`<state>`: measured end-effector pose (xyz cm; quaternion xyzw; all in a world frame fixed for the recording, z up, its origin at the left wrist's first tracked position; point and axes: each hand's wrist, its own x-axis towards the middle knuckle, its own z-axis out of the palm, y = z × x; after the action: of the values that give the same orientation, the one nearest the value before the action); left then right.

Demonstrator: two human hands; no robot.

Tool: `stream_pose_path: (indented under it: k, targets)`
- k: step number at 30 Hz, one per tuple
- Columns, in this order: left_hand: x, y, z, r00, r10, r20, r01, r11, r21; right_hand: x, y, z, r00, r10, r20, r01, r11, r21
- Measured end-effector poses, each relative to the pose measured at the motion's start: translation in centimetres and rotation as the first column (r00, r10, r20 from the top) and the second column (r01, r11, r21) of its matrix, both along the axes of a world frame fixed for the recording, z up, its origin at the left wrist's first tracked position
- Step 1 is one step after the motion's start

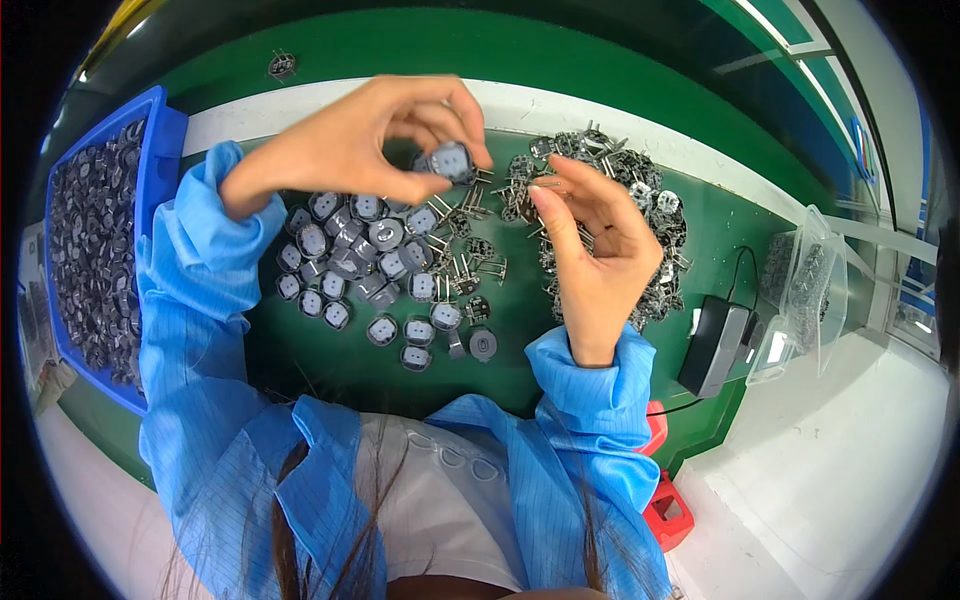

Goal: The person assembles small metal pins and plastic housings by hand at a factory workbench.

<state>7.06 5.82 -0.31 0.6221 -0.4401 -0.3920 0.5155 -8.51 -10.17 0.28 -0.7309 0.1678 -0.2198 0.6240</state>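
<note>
My left hand [385,130] is raised over the bench, pinching a grey plug housing [452,162] with pale inner faces between thumb and fingers. Beneath it lies a loose group of similar grey plug housings [387,235]. To the right, my right hand [605,235] is curled with its thumb and index fingertips close together. Whatever is between those fingertips blends into the dark parts behind. That hand hovers at a heap of black plug inserts with metal pins [660,265]. Several loose inserts [470,275] lie between the housings and the heap.
A blue crate [165,140] full of dark grey parts stands at the left. On the right are a black box-shaped device [712,345] with a cable and a clear plastic bin [805,300]. One insert [282,66] sits beyond the white strip [240,122]. Red containers [668,512] stand below the bench's right edge.
</note>
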Motion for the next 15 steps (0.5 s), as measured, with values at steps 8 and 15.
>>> stream_pose_path:
  k: [8, 15]
  targets:
    - [-3.6, 0.5, 0.3, 0.967, 0.222, -0.127, -0.227, 0.973, -0.027, -0.3, 0.8, -0.9, 0.971, 0.159, 0.178, -0.121, 0.970, -0.210]
    - [-4.2, 1.2, 1.3, 0.989, 0.114, -0.090, -0.118, 0.992, -0.040, -1.3, 2.3, -0.2, 0.979, 0.100, 0.176, -0.060, 0.974, -0.218]
